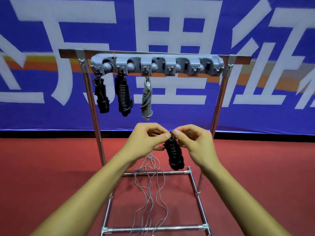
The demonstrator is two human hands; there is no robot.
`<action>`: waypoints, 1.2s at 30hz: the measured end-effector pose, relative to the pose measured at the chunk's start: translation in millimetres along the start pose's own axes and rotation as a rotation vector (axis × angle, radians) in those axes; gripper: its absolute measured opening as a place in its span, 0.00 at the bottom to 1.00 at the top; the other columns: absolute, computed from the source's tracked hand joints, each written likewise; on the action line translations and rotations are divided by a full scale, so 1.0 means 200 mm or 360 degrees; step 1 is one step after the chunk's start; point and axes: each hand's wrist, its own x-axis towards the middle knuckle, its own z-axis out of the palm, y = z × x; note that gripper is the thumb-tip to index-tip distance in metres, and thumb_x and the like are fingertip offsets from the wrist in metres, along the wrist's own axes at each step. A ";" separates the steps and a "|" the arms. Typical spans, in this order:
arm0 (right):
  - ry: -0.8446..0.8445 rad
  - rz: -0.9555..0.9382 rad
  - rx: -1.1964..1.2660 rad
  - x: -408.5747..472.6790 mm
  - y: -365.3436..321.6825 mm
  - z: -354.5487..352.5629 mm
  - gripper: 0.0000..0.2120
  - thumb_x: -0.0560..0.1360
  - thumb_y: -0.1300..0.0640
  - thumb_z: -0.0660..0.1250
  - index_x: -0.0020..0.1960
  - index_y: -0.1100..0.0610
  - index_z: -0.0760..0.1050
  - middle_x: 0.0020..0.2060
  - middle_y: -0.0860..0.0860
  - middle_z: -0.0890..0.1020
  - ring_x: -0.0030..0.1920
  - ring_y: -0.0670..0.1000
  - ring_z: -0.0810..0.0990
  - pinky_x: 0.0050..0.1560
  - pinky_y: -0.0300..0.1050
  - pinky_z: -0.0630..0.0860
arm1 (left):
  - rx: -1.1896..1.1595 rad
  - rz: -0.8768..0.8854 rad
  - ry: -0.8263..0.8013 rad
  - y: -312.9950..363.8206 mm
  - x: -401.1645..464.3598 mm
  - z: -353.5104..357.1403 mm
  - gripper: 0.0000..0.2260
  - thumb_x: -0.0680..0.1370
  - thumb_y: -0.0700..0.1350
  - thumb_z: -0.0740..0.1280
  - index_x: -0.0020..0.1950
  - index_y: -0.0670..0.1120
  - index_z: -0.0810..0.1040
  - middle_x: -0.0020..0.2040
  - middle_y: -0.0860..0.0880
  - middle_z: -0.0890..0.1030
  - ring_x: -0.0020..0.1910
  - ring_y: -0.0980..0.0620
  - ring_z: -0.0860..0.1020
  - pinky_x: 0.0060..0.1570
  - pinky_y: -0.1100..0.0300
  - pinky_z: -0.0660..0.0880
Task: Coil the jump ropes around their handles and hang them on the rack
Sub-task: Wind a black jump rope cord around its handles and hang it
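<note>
A black jump rope (174, 155), already wound tight around its handles, hangs upright in the air between the person's two hands, in front of the rack and below the ropes already hung there. Its top end is pinched from both sides: the left hand (148, 138) has thumb and curled fingers closed on it from the left, and the right hand (192, 140) nips the same end between thumb and forefinger from the right. The thumbs nearly meet over the top of the bundle. What exactly they hold there, a loop or the rope's end, is too small to tell.

Thin grey cords (150, 193) trail loosely from just under the left hand down to the red floor (42, 176), lying across the metal base bars of the rack (219, 92).

Higher up, a grey hook strip (156, 65) is fixed under the rack's top bar. Three coiled ropes hang from its left hooks: a black one at the far left (102, 96), a second black one just beside it (123, 95), and a grey one (146, 99) a little further right. The hooks to the right carry nothing.

Behind the rack hangs a blue banner (170, 23) with big white characters.
</note>
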 end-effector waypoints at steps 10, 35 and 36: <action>-0.0003 -0.0129 -0.0014 0.28 -0.22 -0.04 0.07 0.79 0.65 0.71 0.54 0.58 0.85 0.48 0.50 0.89 0.53 0.50 0.87 0.59 0.50 0.83 | 0.0006 0.0159 0.0210 0.28 0.26 -0.02 0.04 0.79 0.38 0.74 0.51 0.36 0.85 0.43 0.48 0.86 0.42 0.55 0.85 0.47 0.50 0.86; 0.0443 0.0158 0.0093 0.78 -0.45 0.10 0.03 0.76 0.58 0.76 0.45 0.57 0.86 0.36 0.49 0.85 0.36 0.46 0.80 0.54 0.58 0.85 | -0.0156 -0.0044 0.0852 0.57 0.66 0.01 0.09 0.71 0.39 0.75 0.32 0.46 0.82 0.39 0.41 0.87 0.43 0.39 0.88 0.36 0.45 0.86; 0.0438 0.0168 0.0081 0.78 -0.44 0.10 0.03 0.76 0.59 0.76 0.44 0.58 0.86 0.36 0.50 0.84 0.36 0.47 0.80 0.54 0.58 0.85 | -0.0098 -0.0034 0.0890 0.55 0.66 0.01 0.09 0.71 0.41 0.75 0.31 0.46 0.82 0.37 0.44 0.86 0.41 0.41 0.88 0.37 0.44 0.86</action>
